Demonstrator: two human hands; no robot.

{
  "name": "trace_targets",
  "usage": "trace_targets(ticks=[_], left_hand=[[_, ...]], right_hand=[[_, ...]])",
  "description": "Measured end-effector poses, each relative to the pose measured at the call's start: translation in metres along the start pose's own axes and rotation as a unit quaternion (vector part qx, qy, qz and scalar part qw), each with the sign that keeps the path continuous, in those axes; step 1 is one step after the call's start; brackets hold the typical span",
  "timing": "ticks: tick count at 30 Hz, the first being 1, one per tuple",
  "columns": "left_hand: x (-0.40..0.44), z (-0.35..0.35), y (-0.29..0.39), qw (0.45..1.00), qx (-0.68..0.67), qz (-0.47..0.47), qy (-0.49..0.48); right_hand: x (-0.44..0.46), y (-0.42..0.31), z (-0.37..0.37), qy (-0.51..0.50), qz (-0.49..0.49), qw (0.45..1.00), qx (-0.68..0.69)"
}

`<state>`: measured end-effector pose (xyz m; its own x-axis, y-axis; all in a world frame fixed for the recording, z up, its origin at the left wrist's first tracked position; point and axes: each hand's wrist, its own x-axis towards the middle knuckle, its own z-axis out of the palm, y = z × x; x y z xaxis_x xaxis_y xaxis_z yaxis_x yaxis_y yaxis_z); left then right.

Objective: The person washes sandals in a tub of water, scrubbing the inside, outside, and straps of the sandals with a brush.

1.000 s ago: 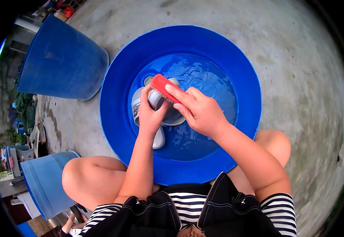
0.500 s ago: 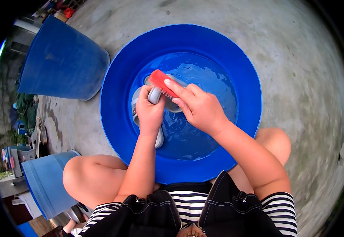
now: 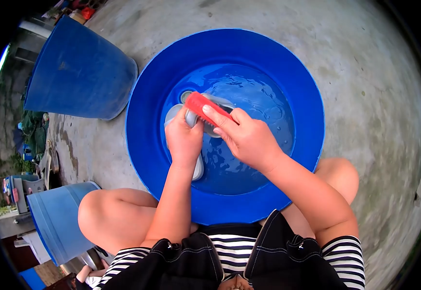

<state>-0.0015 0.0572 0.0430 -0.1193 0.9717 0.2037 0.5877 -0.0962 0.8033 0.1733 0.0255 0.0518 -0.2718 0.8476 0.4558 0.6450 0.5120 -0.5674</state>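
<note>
My left hand (image 3: 184, 140) is closed around a light grey sandal (image 3: 198, 170), whose pale sole shows below my wrist and whose strap sticks up by my thumb. My right hand (image 3: 250, 140) grips a red scrubbing brush (image 3: 208, 107), its bristles down against the strap. Both hands are over a large blue basin (image 3: 309, 116) with shallow water (image 3: 239, 169) in it. Behind the brush lies another greyish piece (image 3: 222, 101), partly hidden; I cannot tell whether it is a second sandal. A small round pale item (image 3: 186, 96) shows beside the brush head.
A tall blue tub (image 3: 82, 72) stands close to the basin at the upper left. Lower left is a lighter blue bucket (image 3: 63, 217) near my knee (image 3: 97, 212). Concrete floor (image 3: 370, 121) surrounds the basin. Dark green netting (image 3: 36, 133) lies at the far left.
The brush has shifted slightly down and to the right along the strap, with my right hand. The view has moved a little; both hands keep their hold.
</note>
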Motion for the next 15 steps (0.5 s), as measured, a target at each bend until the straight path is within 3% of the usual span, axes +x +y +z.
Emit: trace_targets(ticks=[1, 4, 6, 8, 10, 11, 15], left_hand=[[0.001, -0.003, -0.007, 0.999, 0.029, 0.025, -0.023], [-0.002, -0.003, 0.004, 1.000, 0.000, -0.012, -0.020], [-0.003, 0.003, 0.003, 1.000, -0.029, 0.002, 0.002], [-0.004, 0.003, 0.001, 1.000, 0.010, 0.022, 0.009], [-0.003, 0.001, 0.001, 0.999, 0.005, 0.030, 0.018], [-0.002, 0.000, 0.002, 1.000, -0.018, 0.016, 0.005], [0.001, 0.003, -0.006, 1.000, -0.007, 0.000, -0.007]], right_hand=[[-0.004, -0.008, -0.004, -0.052, -0.021, 0.998, -0.008], [0.000, -0.002, -0.007, -0.011, -0.004, 1.000, -0.005], [0.008, 0.016, -0.007, 0.000, 0.084, 0.996, -0.020], [0.004, 0.012, -0.006, -0.014, 0.049, 0.998, -0.045], [-0.002, -0.005, -0.003, 0.008, 0.026, 1.000, 0.017], [-0.007, -0.007, -0.004, -0.043, -0.020, 0.999, -0.005], [-0.002, 0.005, -0.002, 0.002, -0.016, 1.000, -0.020]])
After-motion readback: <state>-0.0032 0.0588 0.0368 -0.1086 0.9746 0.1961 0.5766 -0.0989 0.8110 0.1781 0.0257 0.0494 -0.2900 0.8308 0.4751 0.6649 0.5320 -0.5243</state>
